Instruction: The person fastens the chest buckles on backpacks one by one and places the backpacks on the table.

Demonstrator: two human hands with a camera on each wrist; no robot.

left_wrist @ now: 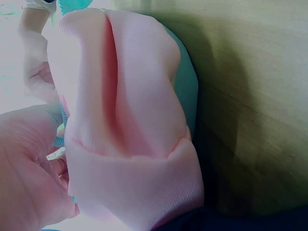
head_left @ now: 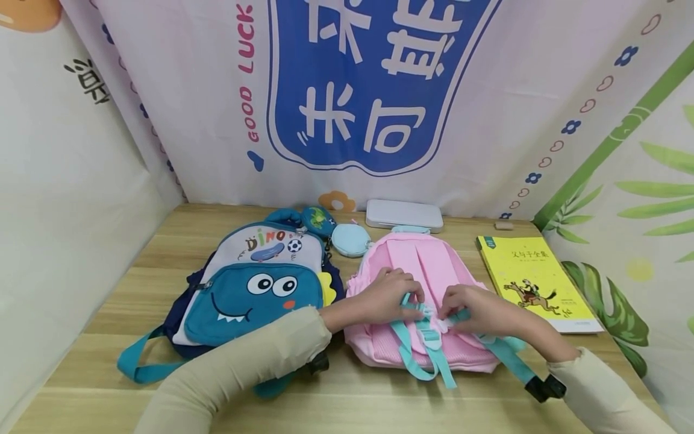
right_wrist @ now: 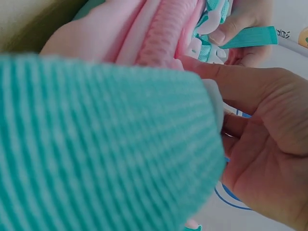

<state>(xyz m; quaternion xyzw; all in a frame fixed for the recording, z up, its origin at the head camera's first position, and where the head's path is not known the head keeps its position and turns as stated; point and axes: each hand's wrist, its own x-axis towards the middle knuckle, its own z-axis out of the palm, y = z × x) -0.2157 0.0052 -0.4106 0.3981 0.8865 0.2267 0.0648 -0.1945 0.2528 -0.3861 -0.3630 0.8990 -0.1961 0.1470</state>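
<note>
Left hand (head_left: pixel 387 296): thumb and fingers pinch a teal strap (right_wrist: pixel 250 37) over the lower middle of the pink backpack (head_left: pixel 401 256). Right hand (head_left: pixel 479 310): just beside the left, fingertips closed together on a pale fitting of the right shoulder strap (head_left: pixel 512 360); the exact piece is partly hidden and cannot be confirmed. A white buckle (head_left: pixel 430 339) with trailing teal webbing lies just below both hands. The backpack lies flat on the wooden table (head_left: pixel 352 413), strap side up. Beyond its top: a light blue round pouch (head_left: pixel 350 240) and a white case (head_left: pixel 403 214). To its left, a dinosaur backpack (head_left: pixel 255 307), face up; to its right, a yellow book (head_left: pixel 542 283), cover up.
</note>
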